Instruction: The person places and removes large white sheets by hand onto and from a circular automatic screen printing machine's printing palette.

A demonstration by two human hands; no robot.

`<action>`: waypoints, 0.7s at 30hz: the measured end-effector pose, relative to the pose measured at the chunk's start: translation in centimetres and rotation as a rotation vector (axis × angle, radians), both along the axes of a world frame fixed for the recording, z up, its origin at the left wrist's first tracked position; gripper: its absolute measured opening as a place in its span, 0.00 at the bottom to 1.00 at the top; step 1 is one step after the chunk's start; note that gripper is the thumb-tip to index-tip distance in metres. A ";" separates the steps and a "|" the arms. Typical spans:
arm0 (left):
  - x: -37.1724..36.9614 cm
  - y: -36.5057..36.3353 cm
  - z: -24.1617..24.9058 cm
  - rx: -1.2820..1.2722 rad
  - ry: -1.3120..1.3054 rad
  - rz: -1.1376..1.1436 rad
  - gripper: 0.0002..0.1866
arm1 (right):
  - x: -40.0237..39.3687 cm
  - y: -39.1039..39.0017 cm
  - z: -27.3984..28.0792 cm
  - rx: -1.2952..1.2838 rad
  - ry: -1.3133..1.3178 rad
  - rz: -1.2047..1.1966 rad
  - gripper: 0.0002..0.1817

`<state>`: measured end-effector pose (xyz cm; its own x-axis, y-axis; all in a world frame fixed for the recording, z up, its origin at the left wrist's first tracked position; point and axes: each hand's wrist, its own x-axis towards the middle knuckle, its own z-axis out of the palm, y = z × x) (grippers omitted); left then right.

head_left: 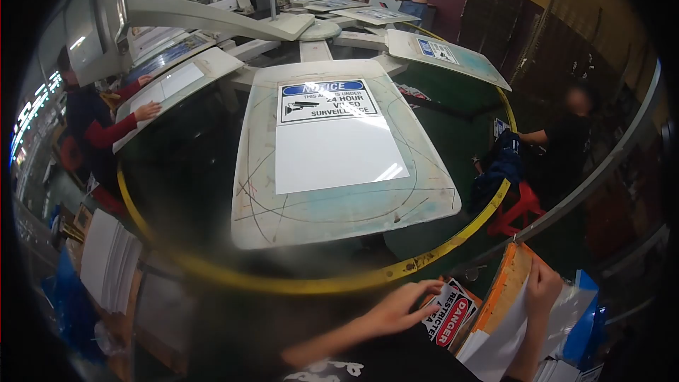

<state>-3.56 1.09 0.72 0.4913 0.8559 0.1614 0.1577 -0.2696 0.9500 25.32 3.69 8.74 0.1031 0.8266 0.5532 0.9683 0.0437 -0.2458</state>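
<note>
At the lower right, my left hand (402,309) reaches over a red, black and white danger sign (453,317), its fingers apart at the sign's upper edge. Farther right, my right hand (543,284) is closed at the top edge of a white sheet (502,332) beside an orange-edged board (503,283). Ahead, a large pale platen (346,216) carries a white sheet with a printed surveillance notice (329,102) along its far part.
A yellow ring rail (339,284) curves around the machine's arms. One person (95,127) works at a left platen, another (569,134) sits at the right, and others stand behind. White sheets (109,258) are stacked at the lower left.
</note>
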 end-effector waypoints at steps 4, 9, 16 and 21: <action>2.2 -1.2 -1.0 -0.024 -0.095 -0.160 0.35 | -7.0 2.9 4.4 0.312 -0.060 0.255 0.19; 1.8 -1.2 -0.8 -0.081 -0.229 -0.048 0.26 | -13.4 2.6 5.5 0.582 0.043 0.540 0.24; 0.4 -1.0 -3.4 0.259 -0.394 0.358 0.14 | -11.8 3.9 2.6 0.689 0.221 0.559 0.40; -0.7 -1.0 -4.8 0.334 -0.407 0.465 0.12 | -2.2 7.7 -6.4 0.589 0.681 -0.004 0.41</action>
